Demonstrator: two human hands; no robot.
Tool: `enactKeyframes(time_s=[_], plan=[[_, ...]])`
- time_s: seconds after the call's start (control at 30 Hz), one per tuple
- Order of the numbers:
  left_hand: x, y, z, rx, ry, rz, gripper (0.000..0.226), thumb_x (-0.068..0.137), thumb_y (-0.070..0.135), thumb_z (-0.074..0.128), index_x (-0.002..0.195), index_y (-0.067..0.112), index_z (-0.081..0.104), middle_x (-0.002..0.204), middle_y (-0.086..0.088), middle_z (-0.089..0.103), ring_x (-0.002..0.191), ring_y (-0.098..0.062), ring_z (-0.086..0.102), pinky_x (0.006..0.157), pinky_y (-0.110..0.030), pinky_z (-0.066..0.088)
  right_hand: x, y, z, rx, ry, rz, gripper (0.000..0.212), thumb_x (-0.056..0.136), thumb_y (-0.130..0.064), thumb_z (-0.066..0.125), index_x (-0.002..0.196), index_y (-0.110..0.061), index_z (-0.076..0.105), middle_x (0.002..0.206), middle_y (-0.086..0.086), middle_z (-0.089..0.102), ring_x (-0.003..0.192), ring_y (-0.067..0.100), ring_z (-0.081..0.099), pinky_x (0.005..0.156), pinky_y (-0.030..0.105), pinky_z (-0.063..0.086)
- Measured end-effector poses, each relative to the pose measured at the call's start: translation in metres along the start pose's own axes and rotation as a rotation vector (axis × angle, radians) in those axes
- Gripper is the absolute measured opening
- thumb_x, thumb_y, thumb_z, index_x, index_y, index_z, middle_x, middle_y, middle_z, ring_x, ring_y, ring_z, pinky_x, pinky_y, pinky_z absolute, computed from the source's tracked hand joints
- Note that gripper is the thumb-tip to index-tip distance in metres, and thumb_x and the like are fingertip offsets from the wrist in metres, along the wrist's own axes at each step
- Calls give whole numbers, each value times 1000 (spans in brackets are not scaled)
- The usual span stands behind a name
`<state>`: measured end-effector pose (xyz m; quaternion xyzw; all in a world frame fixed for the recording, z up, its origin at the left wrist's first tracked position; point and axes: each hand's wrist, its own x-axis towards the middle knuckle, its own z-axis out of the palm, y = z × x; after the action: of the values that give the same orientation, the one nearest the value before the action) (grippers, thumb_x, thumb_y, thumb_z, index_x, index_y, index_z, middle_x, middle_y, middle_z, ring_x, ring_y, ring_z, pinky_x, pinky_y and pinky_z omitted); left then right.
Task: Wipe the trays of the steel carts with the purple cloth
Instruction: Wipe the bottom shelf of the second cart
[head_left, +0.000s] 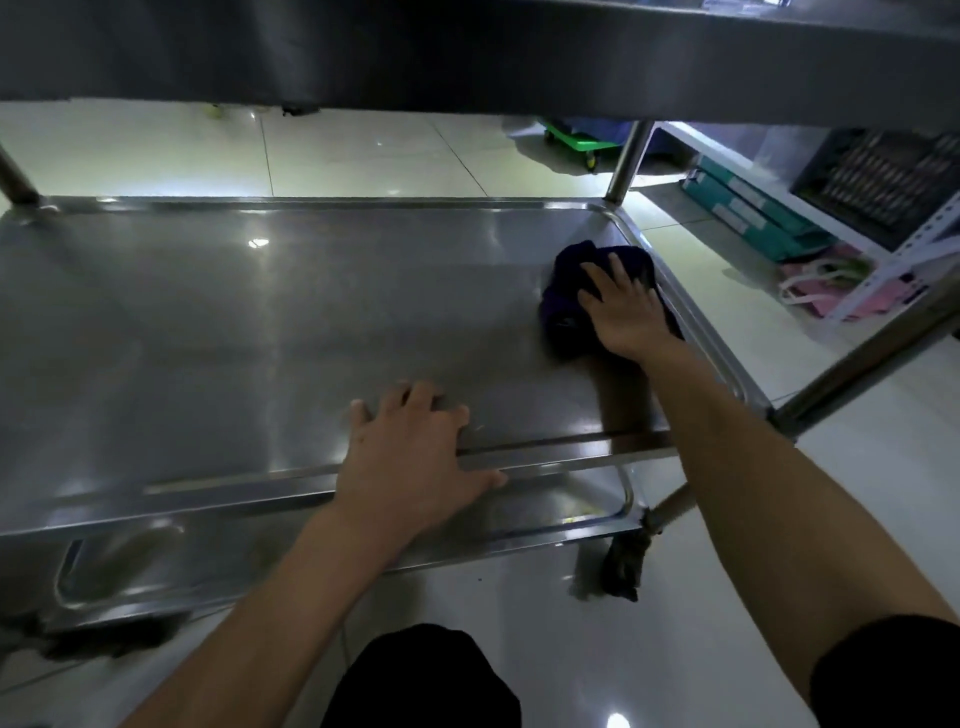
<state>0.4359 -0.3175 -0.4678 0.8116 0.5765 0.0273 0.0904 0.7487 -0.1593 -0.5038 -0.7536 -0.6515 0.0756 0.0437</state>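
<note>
Pressing flat with fingers spread, the right hand (626, 306) holds down the soft, bunched-up purple cloth (569, 299) at the right end of the shiny, smooth steel tray (260, 322), close to its rounded rim. The left hand (410, 452) lies open on the tray's near edge, fingers over the rim, gripping nothing else. A dark shelf (467, 47) above cuts off the top, the cloth looks almost black in the dim light, and the wheel (623, 569) below is blurry.
</note>
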Motion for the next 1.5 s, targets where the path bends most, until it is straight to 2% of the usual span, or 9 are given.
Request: enactKeyframes(time_s=[0.17,0.53,0.7,0.93,1.07,1.17,1.23,1.37,1.5], plan=[[10,20,5,-24,14,-12,74,69,86,55,123,37,61,143,7,41,135,-23,32,112,-57,29,6,39,-13,126,43,133,58,104,-55,27,158,-40,14,169,-2,-1,152,40,14,123,48,9],[21,31,4,-79,18,-28,69,67,85,60,118,38,64,143,7,44,136,-22,34,112,-56,30,-84,66,-9,94,-40,106,58,103,-55,24,158,-41,11,169,-2,-6,152,40,10,122,55,10],[19,32,3,-78,27,-14,70,68,83,61,120,37,65,139,4,48,135,-24,36,111,-58,31,-136,46,-8,15,-48,144,56,105,-49,23,159,-35,15,169,-1,-5,153,35,9,121,56,14],[18,24,6,-17,53,47,58,72,87,50,96,34,59,123,3,53,124,-25,44,103,-57,36,-178,-9,8,96,92,171,55,105,-52,28,157,-40,16,169,-1,5,149,42,19,120,53,13],[20,17,3,-6,25,98,65,75,83,50,117,34,61,132,0,51,129,-27,43,105,-59,35,-189,-47,15,101,118,117,55,105,-53,29,157,-39,18,169,-1,5,149,41,18,121,53,8],[13,-3,-5,-49,-40,182,73,81,73,55,143,35,49,151,-1,42,140,-26,36,113,-57,29,-194,-81,20,116,96,89,56,104,-56,27,157,-40,17,169,-3,2,151,39,13,121,54,4],[-6,-29,-8,-126,-7,172,74,82,65,63,147,32,47,155,1,40,143,-24,35,118,-57,23,-197,-99,23,116,96,74,57,103,-58,27,157,-41,17,169,-4,2,151,38,12,121,54,3],[-54,-105,-7,-120,232,43,53,80,48,76,127,26,66,133,-2,59,126,-29,50,106,-48,38,-200,-123,28,82,117,63,60,101,-63,26,156,-42,19,169,-4,4,151,37,14,121,55,6],[-69,-148,-11,-86,270,-37,42,78,43,80,114,23,73,116,-1,63,110,-32,56,91,-47,45,-202,-149,33,55,125,-3,67,95,-73,19,155,-43,21,169,-4,4,151,36,16,120,56,10]])
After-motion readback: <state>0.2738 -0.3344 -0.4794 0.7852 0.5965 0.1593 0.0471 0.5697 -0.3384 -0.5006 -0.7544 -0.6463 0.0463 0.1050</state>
